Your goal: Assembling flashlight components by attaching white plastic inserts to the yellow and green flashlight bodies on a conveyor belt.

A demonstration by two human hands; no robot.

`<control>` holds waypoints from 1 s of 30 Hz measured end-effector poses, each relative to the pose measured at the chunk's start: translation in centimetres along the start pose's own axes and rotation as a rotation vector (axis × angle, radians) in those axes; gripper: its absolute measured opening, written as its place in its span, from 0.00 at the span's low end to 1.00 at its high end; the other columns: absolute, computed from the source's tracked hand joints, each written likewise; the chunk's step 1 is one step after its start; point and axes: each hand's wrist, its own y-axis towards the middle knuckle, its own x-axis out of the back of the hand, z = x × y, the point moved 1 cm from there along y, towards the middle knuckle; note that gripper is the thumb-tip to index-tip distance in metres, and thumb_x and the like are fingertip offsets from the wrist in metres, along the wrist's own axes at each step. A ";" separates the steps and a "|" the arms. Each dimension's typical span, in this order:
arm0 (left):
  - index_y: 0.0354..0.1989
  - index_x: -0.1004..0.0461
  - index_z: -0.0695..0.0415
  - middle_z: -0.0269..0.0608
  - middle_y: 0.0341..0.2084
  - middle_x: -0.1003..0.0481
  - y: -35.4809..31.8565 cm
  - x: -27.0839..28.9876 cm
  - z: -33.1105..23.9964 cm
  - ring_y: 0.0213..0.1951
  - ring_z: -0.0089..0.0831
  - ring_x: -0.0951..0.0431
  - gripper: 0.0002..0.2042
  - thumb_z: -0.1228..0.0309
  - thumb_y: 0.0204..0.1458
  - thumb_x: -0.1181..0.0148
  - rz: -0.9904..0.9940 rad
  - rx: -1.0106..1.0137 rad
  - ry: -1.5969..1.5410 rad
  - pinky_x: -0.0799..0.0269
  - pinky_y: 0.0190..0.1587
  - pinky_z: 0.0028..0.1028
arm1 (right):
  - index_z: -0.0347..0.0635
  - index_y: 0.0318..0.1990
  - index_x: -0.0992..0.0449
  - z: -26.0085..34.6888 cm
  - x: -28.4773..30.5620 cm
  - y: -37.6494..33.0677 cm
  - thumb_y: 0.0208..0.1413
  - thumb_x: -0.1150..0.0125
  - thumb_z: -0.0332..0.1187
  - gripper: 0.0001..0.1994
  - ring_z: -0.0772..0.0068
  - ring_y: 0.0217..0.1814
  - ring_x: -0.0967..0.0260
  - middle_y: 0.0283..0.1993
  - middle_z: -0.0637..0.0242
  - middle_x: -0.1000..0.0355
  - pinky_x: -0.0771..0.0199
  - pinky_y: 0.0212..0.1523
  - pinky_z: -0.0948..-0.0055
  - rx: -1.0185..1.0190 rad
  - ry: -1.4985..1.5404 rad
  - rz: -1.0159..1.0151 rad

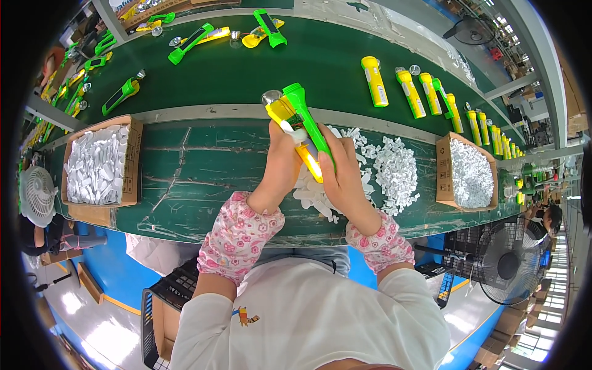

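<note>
Over the green workbench I hold an opened flashlight whose two halves are apart but side by side. My left hand is closed round the yellow flashlight half, which has a clear round lens at its far end. A small white plastic piece shows at the left fingertips, against the yellow half. My right hand grips the green flashlight half. Thin wires show between the halves. Loose white plastic pieces lie under my hands, and a heap of smaller ones lies to the right.
A carton of white pieces stands left, another carton right. Beyond a pale rail, the green belt carries opened green-and-yellow flashlights at left and a row of yellow flashlights at right. A black fan stands lower right.
</note>
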 end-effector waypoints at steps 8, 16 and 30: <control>0.58 0.43 0.53 0.38 0.45 0.31 0.5 -1.3 0.5 0.47 0.30 0.29 0.17 0.67 0.61 0.59 0.009 0.037 -0.202 0.32 0.51 0.34 | 0.46 0.66 0.40 -0.5 0.4 -0.2 0.58 0.47 0.31 0.26 0.57 0.39 0.35 0.42 0.53 0.42 0.26 0.34 0.66 -0.033 -0.100 -0.031; 0.55 0.37 0.53 0.39 0.45 0.29 0.5 -1.8 1.4 0.50 0.34 0.29 0.17 0.59 0.64 0.61 0.014 0.076 -0.277 0.34 0.55 0.37 | 0.45 0.65 0.37 -1.3 1.6 -0.5 0.59 0.49 0.32 0.24 0.60 0.35 0.32 0.42 0.54 0.40 0.26 0.32 0.67 0.049 -0.073 -0.056; 0.59 0.48 0.54 0.39 0.46 0.36 -0.1 -2.2 1.7 0.51 0.35 0.30 0.20 0.69 0.62 0.50 0.061 0.014 0.013 0.26 0.52 0.40 | 0.46 0.64 0.36 -1.1 1.0 -1.0 0.56 0.45 0.29 0.26 0.60 0.30 0.29 0.44 0.55 0.39 0.25 0.31 0.65 0.015 -0.155 -0.037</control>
